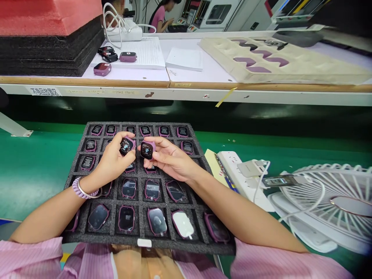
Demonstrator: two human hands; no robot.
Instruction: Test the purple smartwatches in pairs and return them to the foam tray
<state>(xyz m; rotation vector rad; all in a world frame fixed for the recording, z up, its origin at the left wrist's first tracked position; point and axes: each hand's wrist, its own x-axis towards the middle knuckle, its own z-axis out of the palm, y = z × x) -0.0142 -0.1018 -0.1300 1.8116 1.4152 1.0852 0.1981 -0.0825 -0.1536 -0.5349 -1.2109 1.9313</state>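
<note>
A black foam tray (75,170) with many square pockets lies in front of me, filled with several purple smartwatch bodies. My left hand (112,161) holds one purple watch body (126,146) above the tray's middle, screen facing up. My right hand (168,157) grips a second purple watch body (147,150) right beside it; the two watches nearly touch. Watches in the far rows lie back up with labels showing, like this one (182,131). Those in the near rows lie screen up, like this one (126,219).
A white power strip (232,162) with a plugged adapter and a white fan (328,193) lie right of the tray on the green surface. A shelf behind holds loose watches (102,69), stacked black and red foam (43,35), a beige moulded tray (279,62). A person in pink sits far back.
</note>
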